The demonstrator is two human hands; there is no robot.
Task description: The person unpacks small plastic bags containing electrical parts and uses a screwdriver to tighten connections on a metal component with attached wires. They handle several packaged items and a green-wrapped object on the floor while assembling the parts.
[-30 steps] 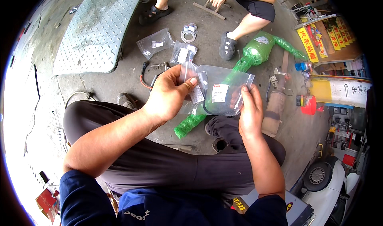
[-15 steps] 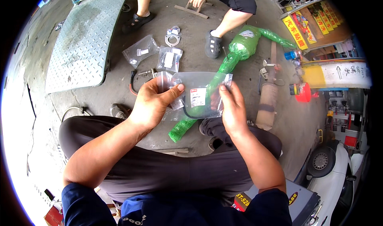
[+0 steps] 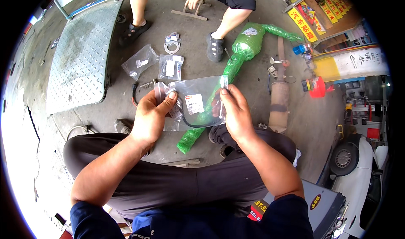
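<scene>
Both my hands hold a clear plastic bag [image 3: 206, 96] stretched out above my lap. My left hand [image 3: 150, 114] pinches its left end between thumb and fingers, and my right hand [image 3: 237, 111] grips the right end the same way. Inside lies a black cable [image 3: 195, 125], curving along the bottom beside a white label [image 3: 194, 104] with a red top. Under and beyond the bag, a long part wrapped in green bubble wrap [image 3: 248, 44] rests on the floor. An old rusty exhaust canister [image 3: 279, 101] lies to its right.
Small bagged parts [image 3: 170, 67] and a metal flange gasket [image 3: 171, 48] lie ahead on the floor. A co-worker's legs [image 3: 228, 23] are at the far side. A metal-plate trolley [image 3: 82, 57] stands left; a red funnel-like container [image 3: 317, 87] sits right. A grey case [image 3: 303, 205] is by my right elbow.
The bag has tilted slightly and my hands have shifted a little left in view. More of the black cable shows along its bottom. The whole scene has shifted slightly left.
</scene>
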